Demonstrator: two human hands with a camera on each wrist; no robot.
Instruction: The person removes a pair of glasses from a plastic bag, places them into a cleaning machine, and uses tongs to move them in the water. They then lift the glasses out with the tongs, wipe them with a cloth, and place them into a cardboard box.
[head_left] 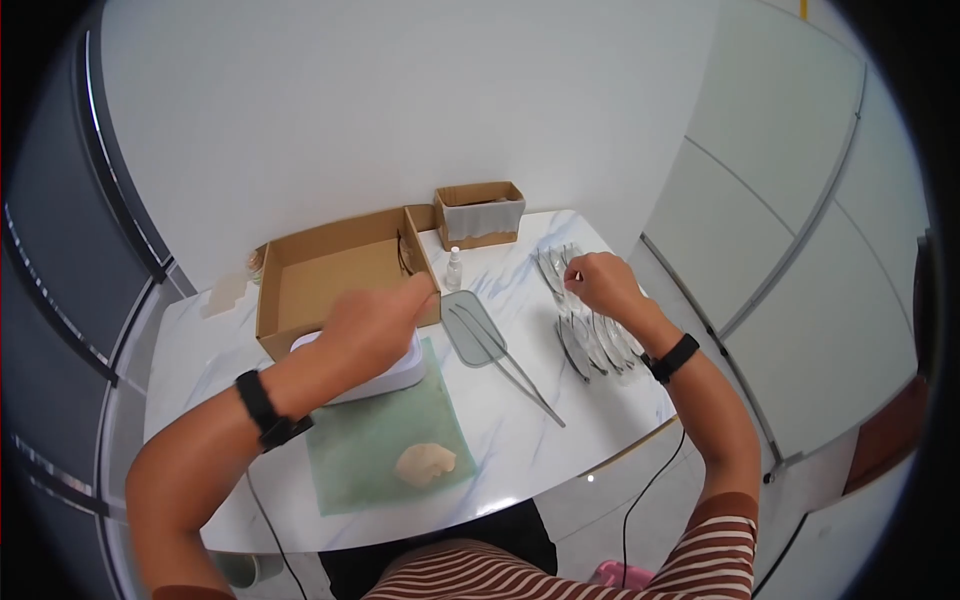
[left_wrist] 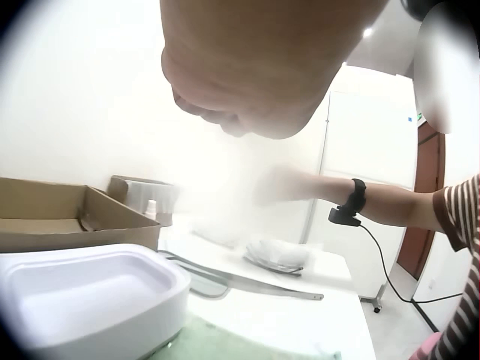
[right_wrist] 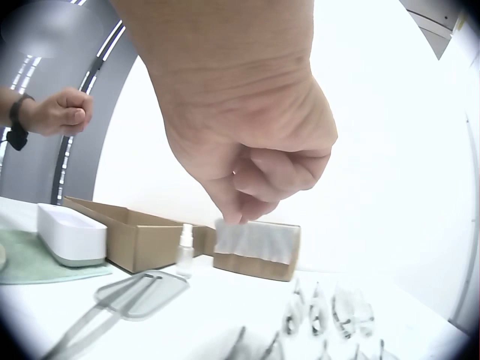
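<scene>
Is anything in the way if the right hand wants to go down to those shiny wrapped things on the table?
No, nothing visible is in the way. The right hand hangs above the wrapped pieces with just air in between. The spray bottle stands off to the left.

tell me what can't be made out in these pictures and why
Head view: most of the inside of the white tub, hidden by the left hand.
Head view: contents of the small cardboard box, too small and dark.
Left wrist view: finger detail of the right hand, blurred and washed out.
Right wrist view: the nearer bagged items, cut off by the bottom edge.
</scene>
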